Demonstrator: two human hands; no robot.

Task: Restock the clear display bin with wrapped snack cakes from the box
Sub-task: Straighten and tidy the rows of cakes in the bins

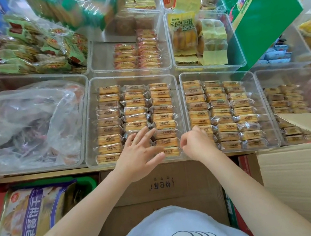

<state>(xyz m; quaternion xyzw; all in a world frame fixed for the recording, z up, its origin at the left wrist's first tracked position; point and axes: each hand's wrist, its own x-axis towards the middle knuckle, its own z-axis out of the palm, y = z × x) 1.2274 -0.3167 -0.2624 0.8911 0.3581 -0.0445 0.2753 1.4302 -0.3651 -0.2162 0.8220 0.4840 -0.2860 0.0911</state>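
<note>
A clear display bin (89,127) in the middle of the shelf holds three rows of wrapped snack cakes (134,109) in orange-brown wrappers. My left hand (138,156) lies flat with fingers spread on the cakes at the bin's near edge. My right hand (195,144) hovers at the bin's near right corner with its fingers loosely curled; nothing shows in it. An opened cardboard box (297,176) stands at the lower right, its inside hidden from view.
A second clear bin (182,79) to the right is full of the same cakes. A bin with a crumpled plastic bag (27,124) sits left. More snack bins line the back; a green carton (260,7) leans at the upper right. A closed carton (163,189) stands below my arms.
</note>
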